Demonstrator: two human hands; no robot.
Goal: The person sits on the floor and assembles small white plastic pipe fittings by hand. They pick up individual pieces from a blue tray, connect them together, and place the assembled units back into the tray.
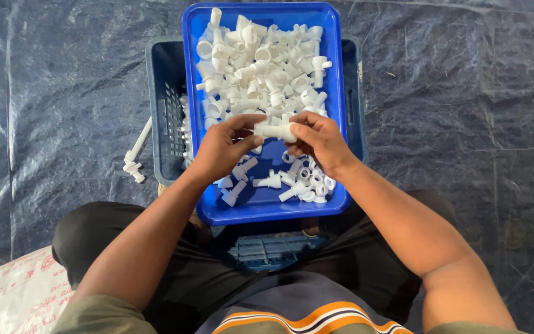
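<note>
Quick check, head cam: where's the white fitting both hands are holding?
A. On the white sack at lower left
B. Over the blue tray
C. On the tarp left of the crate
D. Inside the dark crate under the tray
B: the left hand and right hand pinch the white fitting between them above the blue tray, which is heaped with similar white parts.

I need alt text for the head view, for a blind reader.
Left hand and right hand hold one white plastic fitting over a blue tray full of similar fittings. The tray rests on a dark crate on a tarp.
</note>
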